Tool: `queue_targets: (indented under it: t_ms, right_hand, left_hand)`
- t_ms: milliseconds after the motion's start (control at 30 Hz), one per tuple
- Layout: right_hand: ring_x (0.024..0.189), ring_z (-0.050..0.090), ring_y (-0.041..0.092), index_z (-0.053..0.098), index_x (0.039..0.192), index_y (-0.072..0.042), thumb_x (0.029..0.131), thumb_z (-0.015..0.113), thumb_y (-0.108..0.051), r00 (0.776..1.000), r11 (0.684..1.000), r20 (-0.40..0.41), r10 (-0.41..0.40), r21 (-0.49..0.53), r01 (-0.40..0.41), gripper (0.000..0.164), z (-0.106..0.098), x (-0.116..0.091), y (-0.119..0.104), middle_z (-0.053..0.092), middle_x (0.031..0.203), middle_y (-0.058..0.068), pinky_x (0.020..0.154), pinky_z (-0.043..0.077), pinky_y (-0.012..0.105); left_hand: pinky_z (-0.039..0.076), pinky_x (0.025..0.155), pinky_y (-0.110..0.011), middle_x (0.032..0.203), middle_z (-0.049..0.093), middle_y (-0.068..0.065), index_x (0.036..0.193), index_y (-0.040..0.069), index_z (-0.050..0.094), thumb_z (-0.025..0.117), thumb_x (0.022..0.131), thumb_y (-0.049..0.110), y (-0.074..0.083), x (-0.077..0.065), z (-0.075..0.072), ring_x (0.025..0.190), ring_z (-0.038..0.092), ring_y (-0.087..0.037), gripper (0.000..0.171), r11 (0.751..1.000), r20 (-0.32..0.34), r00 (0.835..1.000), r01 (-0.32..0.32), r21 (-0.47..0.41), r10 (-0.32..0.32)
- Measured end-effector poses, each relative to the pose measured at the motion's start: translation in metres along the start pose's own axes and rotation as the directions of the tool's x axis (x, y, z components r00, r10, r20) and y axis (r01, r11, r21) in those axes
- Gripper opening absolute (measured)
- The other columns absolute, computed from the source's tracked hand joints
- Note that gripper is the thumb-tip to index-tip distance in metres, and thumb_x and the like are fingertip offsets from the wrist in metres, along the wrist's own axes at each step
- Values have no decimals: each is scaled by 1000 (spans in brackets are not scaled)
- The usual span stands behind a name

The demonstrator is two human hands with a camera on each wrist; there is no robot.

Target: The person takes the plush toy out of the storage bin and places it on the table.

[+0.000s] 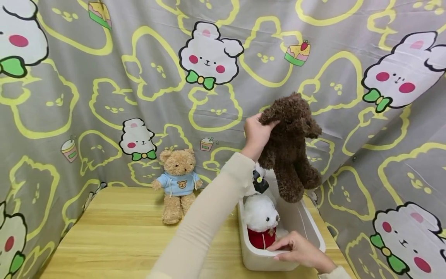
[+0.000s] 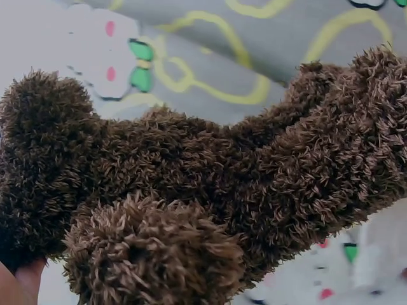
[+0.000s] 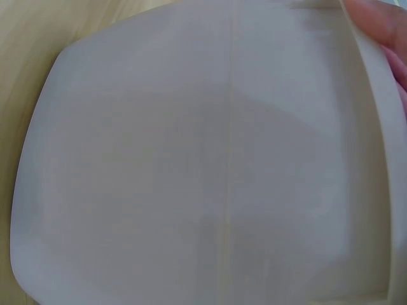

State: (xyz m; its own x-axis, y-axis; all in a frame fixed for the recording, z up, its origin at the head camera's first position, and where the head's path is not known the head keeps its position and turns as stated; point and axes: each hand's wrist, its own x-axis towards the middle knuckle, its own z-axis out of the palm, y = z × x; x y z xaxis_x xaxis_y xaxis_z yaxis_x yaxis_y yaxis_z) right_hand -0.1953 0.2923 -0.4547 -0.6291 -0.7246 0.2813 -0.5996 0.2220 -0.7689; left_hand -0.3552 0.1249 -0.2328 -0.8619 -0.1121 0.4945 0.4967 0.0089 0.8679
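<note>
High over the white storage bin [image 1: 248, 252], my left hand [image 1: 257, 133] grips a dark brown plush toy [image 1: 287, 155] by its head, and its legs dangle above the bin's far end. In the left wrist view the shaggy brown fur fills most of the picture, with a bit of my hand at the lower left corner. My right hand [image 1: 300, 250] pinches the bin's near rim, thumb outside; the right wrist view shows the bin's outer wall [image 3: 191, 159] up close. Inside the bin sits a white plush toy [image 1: 259, 213] in red clothing. Behind it is another white plush with a black item [image 1: 259, 183], partly hidden.
A tan teddy bear [image 1: 177, 170] in a blue hoodie sits on the wooden table [image 1: 122, 232], left of the bin. Grey curtain [image 1: 223, 104] with cartoon prints hangs behind and at both sides of the table.
</note>
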Motion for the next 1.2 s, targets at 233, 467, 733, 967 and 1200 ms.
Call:
queue_targets:
  t_ms: [233, 467, 733, 967, 1200]
  right_hand:
    - [90, 66, 9, 72, 104, 0, 82, 69, 0, 1000, 1000, 10, -5, 17, 5, 22, 0, 1, 1, 72, 97, 10, 69, 56, 25]
    - [91, 65, 6, 72, 105, -3, 83, 68, 1, 1000, 999, 17, -6, 32, 5, 23, -1, 1, 3, 72, 99, 6, 70, 55, 25]
    - [87, 62, 0, 71, 106, -2, 83, 66, 4, 1000, 997, 24, -1, 81, -1, 24, 0, 1, 3, 72, 100, 8, 63, 56, 25]
    - [85, 60, -3, 71, 107, -2, 84, 66, 3, 1000, 993, 24, 14, 117, -17, 24, 0, -1, 2, 71, 102, 5, 62, 55, 24]
    - [85, 60, -2, 71, 107, -1, 84, 65, 3, 999, 993, 33, 13, 117, -17, 24, -1, 0, 2, 71, 101, 7, 62, 55, 24]
  left_hand:
    - [50, 79, -16, 94, 73, -3, 96, 7, 75, 81, 74, 15, 25, 23, -37, 90, 66, -8, 24, 997, -41, 999, -25, -74, 22]
    - [51, 82, -21, 97, 72, -13, 95, -1, 74, 81, 73, 7, 28, 45, -87, 94, 66, -17, 24, 994, -85, 996, -47, -94, 39]
    - [50, 87, -26, 101, 70, -17, 95, -8, 71, 77, 76, 1, 22, 64, -151, 99, 64, -23, 22, 997, -109, 994, -40, -72, 32]
    - [51, 88, -32, 91, 72, -11, 87, -4, 73, 76, 75, -1, -3, 68, -204, 92, 65, -22, 13, 998, -118, 992, -48, -37, 43]
    - [47, 95, -34, 96, 72, -5, 96, 0, 73, 77, 79, 9, -40, 60, -247, 100, 64, -19, 20, 997, -61, 998, 15, 78, -10]
